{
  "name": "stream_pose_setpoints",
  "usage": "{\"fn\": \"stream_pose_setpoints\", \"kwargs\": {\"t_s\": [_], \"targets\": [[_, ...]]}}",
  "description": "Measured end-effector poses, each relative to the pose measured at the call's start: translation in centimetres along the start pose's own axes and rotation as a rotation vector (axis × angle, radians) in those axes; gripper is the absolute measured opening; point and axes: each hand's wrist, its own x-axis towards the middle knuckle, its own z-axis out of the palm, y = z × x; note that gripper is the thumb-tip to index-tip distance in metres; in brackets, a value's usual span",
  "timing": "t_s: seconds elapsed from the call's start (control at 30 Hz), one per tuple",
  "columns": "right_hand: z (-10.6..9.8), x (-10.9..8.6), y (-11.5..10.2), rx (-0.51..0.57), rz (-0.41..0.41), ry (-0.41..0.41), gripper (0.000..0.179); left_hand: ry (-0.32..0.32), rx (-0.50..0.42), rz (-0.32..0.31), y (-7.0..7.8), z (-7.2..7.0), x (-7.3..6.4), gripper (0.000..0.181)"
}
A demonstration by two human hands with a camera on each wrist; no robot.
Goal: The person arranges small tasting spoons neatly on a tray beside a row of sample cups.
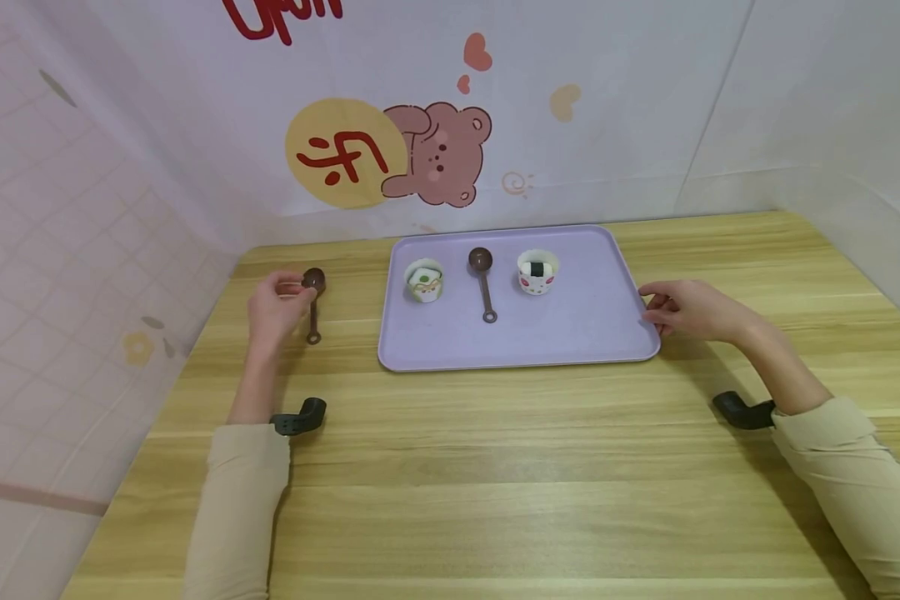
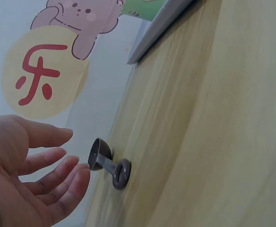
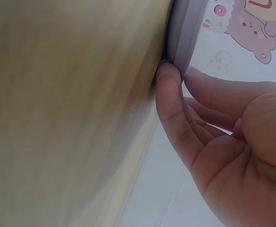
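At the left of the table, my left hand (image 1: 276,307) hovers beside a brown round-bowled scoop (image 1: 313,310), fingers loosely bent and holding nothing. In the left wrist view, the scoop (image 2: 110,165) stands just past the fingertips. My right hand (image 1: 696,310) pinches the right rim of a lavender tray (image 1: 450,346). Fingers reach beneath the tray edge (image 3: 185,35) in the right wrist view, with the thumb against its side. The tray carries a second brown scoop (image 1: 485,287) between two paper cups, a green-patterned one (image 1: 425,289) and a red-patterned one (image 1: 536,283).
The wooden table (image 1: 480,483) meets a white backdrop (image 1: 630,150) with a printed bear right behind the tray. A black wrist-worn piece (image 1: 300,417) sits at the left cuff, and another (image 1: 742,412) at the right. Small food-shaped pieces top both cups.
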Motion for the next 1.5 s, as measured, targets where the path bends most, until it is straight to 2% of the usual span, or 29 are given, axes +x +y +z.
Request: {"fn": "stream_pose_setpoints", "kwargs": {"t_s": [0.6, 1.23, 1.5], "targets": [[0.0, 0.0, 0.1, -0.011, 0.002, 0.001, 0.040, -0.006, 0.089, -0.034, -0.8, -0.2, 0.3, 0.049], [0.0, 0.0, -0.1, 0.004, 0.008, -0.007, 0.040, -0.062, 0.068, -0.047, -1.3, 0.0, 0.2, 0.047], [0.0, 0.0, -0.2, 0.000, 0.005, -0.003, 0.039, -0.070, 0.121, -0.027, -1.5, 0.1, 0.4, 0.044]]}}
